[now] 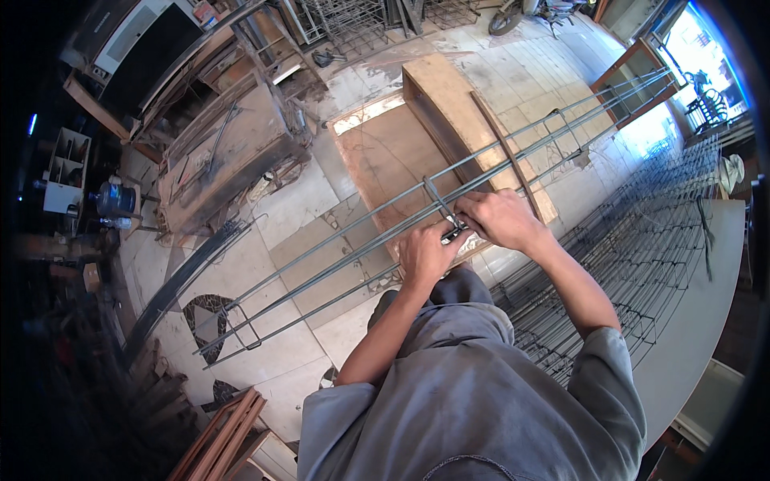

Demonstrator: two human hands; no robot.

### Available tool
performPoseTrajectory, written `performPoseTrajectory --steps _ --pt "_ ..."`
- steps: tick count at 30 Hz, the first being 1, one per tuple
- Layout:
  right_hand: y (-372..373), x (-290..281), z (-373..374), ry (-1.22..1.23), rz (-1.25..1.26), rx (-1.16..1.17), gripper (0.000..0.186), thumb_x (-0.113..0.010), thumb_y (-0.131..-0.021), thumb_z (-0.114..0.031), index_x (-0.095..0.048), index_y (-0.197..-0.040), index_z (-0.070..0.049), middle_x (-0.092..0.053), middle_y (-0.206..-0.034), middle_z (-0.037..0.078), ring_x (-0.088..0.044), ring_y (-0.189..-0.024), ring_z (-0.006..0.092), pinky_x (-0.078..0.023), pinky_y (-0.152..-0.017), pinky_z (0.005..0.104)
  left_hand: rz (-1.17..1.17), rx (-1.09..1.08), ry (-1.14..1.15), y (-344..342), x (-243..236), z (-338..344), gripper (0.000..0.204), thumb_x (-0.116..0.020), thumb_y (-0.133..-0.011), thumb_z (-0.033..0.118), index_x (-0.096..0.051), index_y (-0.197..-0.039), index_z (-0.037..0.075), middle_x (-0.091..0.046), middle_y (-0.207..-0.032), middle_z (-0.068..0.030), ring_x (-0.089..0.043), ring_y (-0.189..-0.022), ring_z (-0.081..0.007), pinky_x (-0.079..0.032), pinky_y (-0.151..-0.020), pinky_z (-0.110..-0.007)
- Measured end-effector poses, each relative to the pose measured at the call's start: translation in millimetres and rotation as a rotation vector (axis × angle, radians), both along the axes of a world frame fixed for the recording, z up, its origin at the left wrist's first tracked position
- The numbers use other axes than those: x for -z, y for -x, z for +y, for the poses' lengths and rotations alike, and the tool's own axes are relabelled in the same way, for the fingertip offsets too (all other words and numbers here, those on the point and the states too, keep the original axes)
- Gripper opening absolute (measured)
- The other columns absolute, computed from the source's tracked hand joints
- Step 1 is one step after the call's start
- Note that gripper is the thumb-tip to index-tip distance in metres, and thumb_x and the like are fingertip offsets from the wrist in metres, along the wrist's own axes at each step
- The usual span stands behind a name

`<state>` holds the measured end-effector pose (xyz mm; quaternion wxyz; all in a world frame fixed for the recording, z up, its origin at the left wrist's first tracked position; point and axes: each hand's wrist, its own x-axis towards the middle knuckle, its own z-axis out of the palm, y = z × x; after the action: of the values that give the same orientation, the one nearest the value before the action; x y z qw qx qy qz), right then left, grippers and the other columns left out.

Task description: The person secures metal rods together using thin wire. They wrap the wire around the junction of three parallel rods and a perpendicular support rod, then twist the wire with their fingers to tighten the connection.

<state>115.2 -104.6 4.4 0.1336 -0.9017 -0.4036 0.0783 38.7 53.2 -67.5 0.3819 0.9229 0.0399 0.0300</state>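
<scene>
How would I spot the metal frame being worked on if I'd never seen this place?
Find the big pale-brown wooden box on the tiled floor. A long, narrow frame of thin metal rods runs diagonally over it, where the left hand and right hand meet. Unlike the frames massed at right, this one lies apart.

A slim grey steel-rod cage (pixel 353 255) with rectangular stirrups (pixel 435 193) runs slantwise over a wooden box (pixel 445 96).

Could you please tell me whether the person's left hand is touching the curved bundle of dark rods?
Apart: the head view shows pale floor tiles between the left hand and the bundle of dark rods.
</scene>
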Motion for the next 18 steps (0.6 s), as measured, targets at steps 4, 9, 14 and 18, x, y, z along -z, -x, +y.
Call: performPoseTrajectory --steps 4,9,14,18 --pt "1.2 -1.9 1.9 -0.007 0.005 -0.006 0.014 -0.063 -0.087 -0.017 -0.062 -0.092 -0.004 -0.070 -0.089 0.013 -0.070 -0.082 0.0345 -0.054 -0.068 0.0451 0.000 -0.048 -0.002 0.4 2.4 -3.6 0.031 -0.080 -0.080 0.044 -0.079 -0.088 0.013 -0.072 -0.074 -0.0135 -0.069 -0.071 -0.0364 -0.051 -0.064 -0.047" --pt "0.1 -2.9 -0.2 -0.019 0.031 0.010 0.014 -0.064 -0.087 -0.017 -0.061 -0.092 -0.004 -0.069 -0.087 0.014 -0.069 -0.083 0.0362 -0.053 -0.068 0.0462 0.023 -0.008 0.062 0.8 6.2 0.4 0.032 -0.074 -0.087 0.045 -0.078 -0.097 0.015 -0.073 -0.079 -0.0141 -0.070 -0.078 -0.0379 -0.051 -0.067 -0.049" --pt "1.1 4.6 -3.9 -0.132 0.090 0.095 0.014 -0.065 -0.090 -0.016 -0.062 -0.095 -0.004 -0.069 -0.088 0.015 -0.067 -0.081 0.0379 -0.052 -0.068 0.0475 0.062 -0.006 0.115 -0.9 15.8 0.4 0.032 -0.073 -0.088 0.044 -0.077 -0.095 0.013 -0.074 -0.083 -0.0126 -0.070 -0.080 -0.0383 -0.051 -0.069 -0.050" --pt "-2.5 12.4 -11.6 -0.135 0.161 0.191 0.016 -0.065 -0.091 -0.018 -0.063 -0.095 -0.003 -0.070 -0.085 0.016 -0.068 -0.085 0.0386 -0.052 -0.070 0.0487 0.086 -0.011 0.144 -1.6 13.7 0.8 0.034 -0.073 -0.088 0.043 -0.077 -0.091 0.010 -0.075 -0.085 -0.0127 -0.070 -0.081 -0.0382 -0.051 -0.070 -0.051"
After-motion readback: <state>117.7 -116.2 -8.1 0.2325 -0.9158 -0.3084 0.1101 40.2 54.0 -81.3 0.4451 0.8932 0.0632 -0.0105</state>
